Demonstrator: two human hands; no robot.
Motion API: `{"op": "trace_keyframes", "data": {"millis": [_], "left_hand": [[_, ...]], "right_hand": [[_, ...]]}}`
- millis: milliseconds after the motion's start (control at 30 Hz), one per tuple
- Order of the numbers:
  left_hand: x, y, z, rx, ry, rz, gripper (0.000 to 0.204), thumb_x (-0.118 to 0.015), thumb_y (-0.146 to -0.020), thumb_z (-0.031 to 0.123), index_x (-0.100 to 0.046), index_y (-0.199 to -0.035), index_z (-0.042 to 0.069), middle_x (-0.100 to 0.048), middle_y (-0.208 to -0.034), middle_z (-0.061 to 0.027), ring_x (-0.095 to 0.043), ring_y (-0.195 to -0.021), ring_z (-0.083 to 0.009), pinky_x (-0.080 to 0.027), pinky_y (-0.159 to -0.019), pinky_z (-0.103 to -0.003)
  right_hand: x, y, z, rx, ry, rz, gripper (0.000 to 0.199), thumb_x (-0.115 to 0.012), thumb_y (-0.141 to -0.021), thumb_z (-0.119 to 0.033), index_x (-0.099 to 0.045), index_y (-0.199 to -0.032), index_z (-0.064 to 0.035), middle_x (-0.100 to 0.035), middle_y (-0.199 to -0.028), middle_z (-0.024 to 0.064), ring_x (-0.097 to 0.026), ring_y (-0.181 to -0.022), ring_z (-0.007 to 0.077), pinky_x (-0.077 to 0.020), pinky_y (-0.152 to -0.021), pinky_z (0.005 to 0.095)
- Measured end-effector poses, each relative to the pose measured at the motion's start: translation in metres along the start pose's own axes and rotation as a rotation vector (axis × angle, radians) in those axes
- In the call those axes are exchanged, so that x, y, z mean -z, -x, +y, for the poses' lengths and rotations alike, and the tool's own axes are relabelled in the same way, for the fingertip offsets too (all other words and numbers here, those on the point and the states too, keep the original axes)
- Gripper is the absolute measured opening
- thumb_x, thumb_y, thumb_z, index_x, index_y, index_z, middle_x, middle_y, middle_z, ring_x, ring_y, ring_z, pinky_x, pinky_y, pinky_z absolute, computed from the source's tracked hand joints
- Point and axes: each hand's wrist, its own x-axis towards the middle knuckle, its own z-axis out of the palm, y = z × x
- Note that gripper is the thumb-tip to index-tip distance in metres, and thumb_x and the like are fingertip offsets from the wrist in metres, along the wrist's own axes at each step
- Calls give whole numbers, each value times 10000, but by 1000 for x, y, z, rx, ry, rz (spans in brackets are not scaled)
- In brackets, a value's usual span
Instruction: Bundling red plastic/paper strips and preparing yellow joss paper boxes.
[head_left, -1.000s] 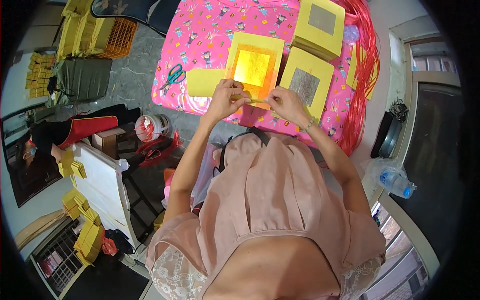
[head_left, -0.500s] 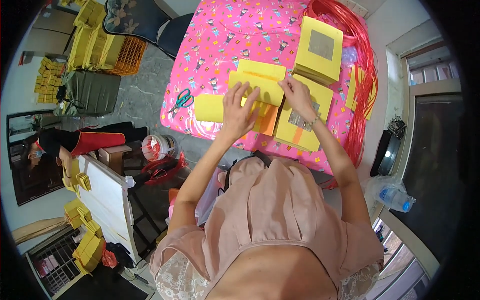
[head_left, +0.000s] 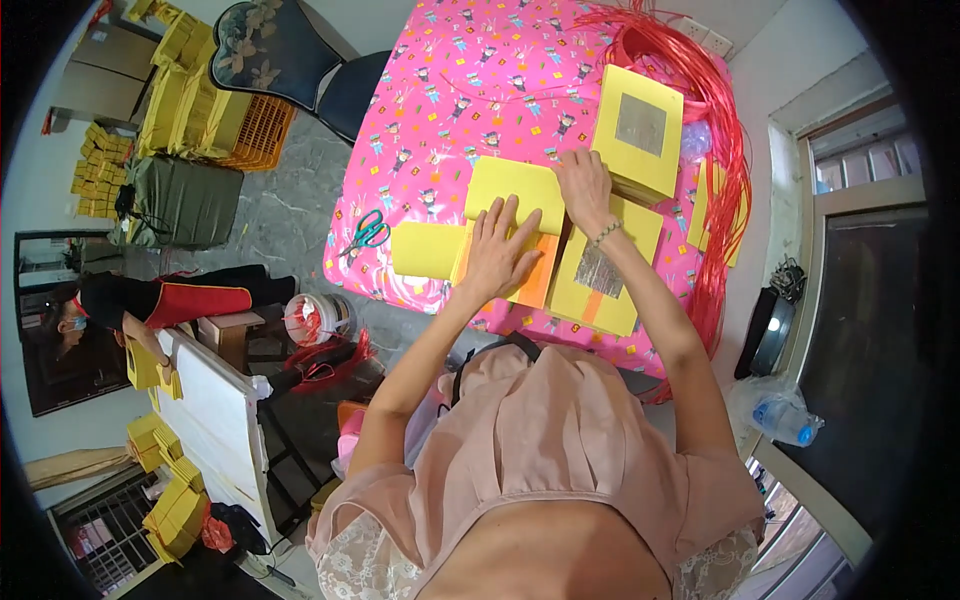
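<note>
While both hands, left [head_left: 497, 255] and right [head_left: 585, 187], press flat and open on the yellow sheet [head_left: 515, 190], its fold seems half-finished.

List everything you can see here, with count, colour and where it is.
folded sheet: one, yellow, table centre, under both hands
orange sheet: one, beneath the folded sheet
foil-centred sheet: one, yellow, near edge, right
paper stack: one, yellow, far right
scissors: one, green-handled, table's left
red strings: bundle, right edge
tablecloth: one, pink
bucket: one, floor left
bottle: one, clear, right
left hand: flat on folded sheet
right hand: flat on its right edge
</note>
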Motion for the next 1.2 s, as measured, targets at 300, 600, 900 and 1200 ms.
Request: {"op": "trace_keyframes", "data": {"millis": [300, 600, 900, 1200], "left_hand": [[-2, -6, -1, 10, 25, -27, 575, -520, -854, 384, -357, -1374, 202, -268, -1412, -206, -239, -1298, -399, -183, -1054, -522], [-4, -6, -6, -4, 46, -46, 568, -523, -849, 380, -373, -1366, 198, -280, -1406, -201, -246, -1296, -387, -185, -1053, -517], [-3, -7, -8, -24, 46, -81, 566, -517, -855, 364, -360, -1374, 201, -274, -1406, -205, -235, -1301, -389, -177, -1059, -519], [-1, -6, -8, -32, 42, -77, 575, -525, -853, 354, -349, -1381, 208, -268, -1411, -199, -233, -1306, -381, -177, -1064, -512]], "right_hand": [[-30, -15, -17, 113, -141, -238, 235, -599, -796, -215, -589, -966, -52, -586, -933, 98, -537, -937, 263, -382, -815, 415], [-30, -14, -18, 69, -190, -302, 236, -588, -813, -205, -589, -1000, -62, -587, -964, 99, -532, -977, 265, -365, -840, 412], [-35, -10, -20, 21, -219, -230, 227, -618, -783, -196, -588, -964, -62, -588, -937, 103, -532, -985, 256, -365, -851, 414], [-32, -17, -22, -1, -213, -298, 243, -612, -790, -182, -591, -1000, -61, -585, -978, 103, -536, -994, 262, -380, -845, 417]]}}
